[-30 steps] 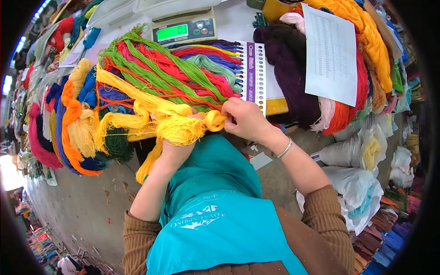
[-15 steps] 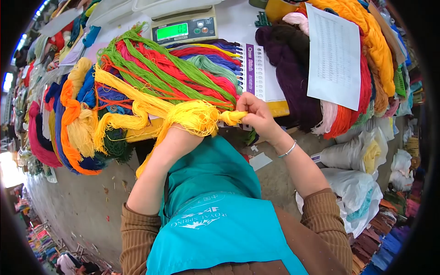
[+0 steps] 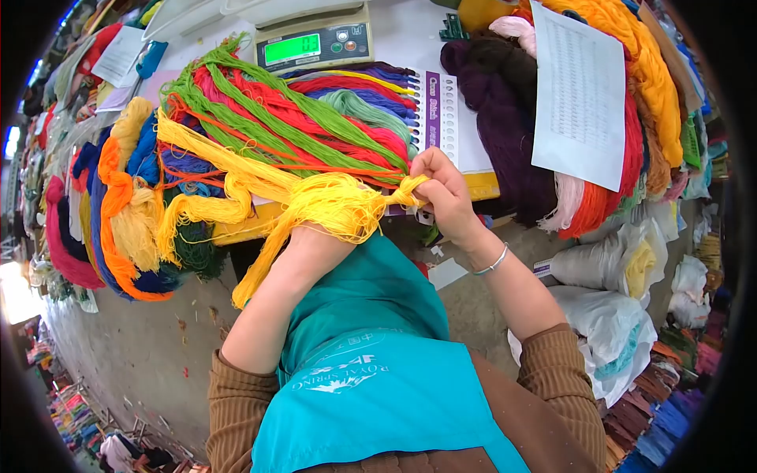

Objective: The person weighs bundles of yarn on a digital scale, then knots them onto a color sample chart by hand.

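Note:
A skein of yellow thread stretches across the front edge of the table, with a loose tail hanging at its left. My left hand reaches into the skein from below; the thread covers its fingers, so I cannot see how they are bent. On the right, my right hand pinches the skein's narrow twisted end between thumb and fingers. Right behind lies a pile of green thread and red thread, with orange strands across it. A spiral-bound card with punched holes stands beside that pile.
Behind the pile sits a digital scale with a lit green display. A printed sheet rests on dark purple, red and orange skeins at the right. More coloured skeins hang over the left table edge. Plastic bags lie on the floor at right.
The yellow bundle over my left hand has loosened and spread a little. My right hand still pinches the twisted end, slightly higher up. The view has shifted slightly.

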The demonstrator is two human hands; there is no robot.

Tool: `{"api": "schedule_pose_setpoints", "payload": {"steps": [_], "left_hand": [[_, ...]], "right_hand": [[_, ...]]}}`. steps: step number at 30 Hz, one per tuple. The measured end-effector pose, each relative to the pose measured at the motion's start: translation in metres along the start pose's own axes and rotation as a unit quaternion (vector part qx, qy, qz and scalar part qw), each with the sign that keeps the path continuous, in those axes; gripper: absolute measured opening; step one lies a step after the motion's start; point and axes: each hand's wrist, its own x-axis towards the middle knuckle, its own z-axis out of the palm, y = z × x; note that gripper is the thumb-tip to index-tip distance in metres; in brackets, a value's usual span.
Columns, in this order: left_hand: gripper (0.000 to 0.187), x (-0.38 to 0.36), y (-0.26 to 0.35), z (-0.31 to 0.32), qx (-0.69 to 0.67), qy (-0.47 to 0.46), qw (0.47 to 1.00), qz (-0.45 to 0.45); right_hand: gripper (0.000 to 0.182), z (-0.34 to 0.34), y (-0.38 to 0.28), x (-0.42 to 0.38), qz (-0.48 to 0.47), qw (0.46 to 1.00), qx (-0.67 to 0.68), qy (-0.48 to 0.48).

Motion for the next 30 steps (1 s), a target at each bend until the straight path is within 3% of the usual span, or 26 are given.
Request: {"api": "schedule_pose_setpoints", "payload": {"steps": [4,8,10,14,19,24,26,30], "left_hand": [[0.019,0.000,-0.001,-0.002,0.001,-0.003,1.000,0.001],[0.025,-0.009,-0.005,-0.002,-0.028,0.011,0.999,-0.025],[0.028,-0.008,-0.004,-0.002,-0.021,-0.007,0.999,-0.035],[0.027,-0.006,-0.003,-0.001,-0.013,-0.028,0.998,-0.046],[0.026,-0.008,-0.006,0.003,-0.020,0.000,0.999,-0.026],[0.025,-0.006,-0.001,-0.003,-0.003,-0.043,0.997,-0.059],[0.024,-0.009,-0.003,-0.004,-0.011,-0.016,0.998,-0.063],[0.020,-0.022,-0.006,-0.005,-0.020,0.042,0.997,-0.059]], "right_hand": [[0.018,-0.002,0.001,0.000,-0.003,1.000,-0.009,-0.013],[0.034,0.006,-0.005,-0.005,-0.024,0.988,-0.145,-0.040],[0.038,0.012,-0.015,-0.007,-0.038,0.937,-0.340,-0.064],[0.035,0.014,-0.010,-0.007,-0.109,0.906,-0.406,-0.054],[0.026,0.014,0.001,-0.009,-0.111,0.906,-0.408,-0.012],[0.018,0.014,0.006,-0.006,-0.139,0.904,-0.404,0.015],[0.015,0.009,0.008,-0.006,-0.055,0.949,-0.308,0.031],[0.015,0.005,0.008,-0.003,-0.040,0.956,-0.288,0.038]]}}
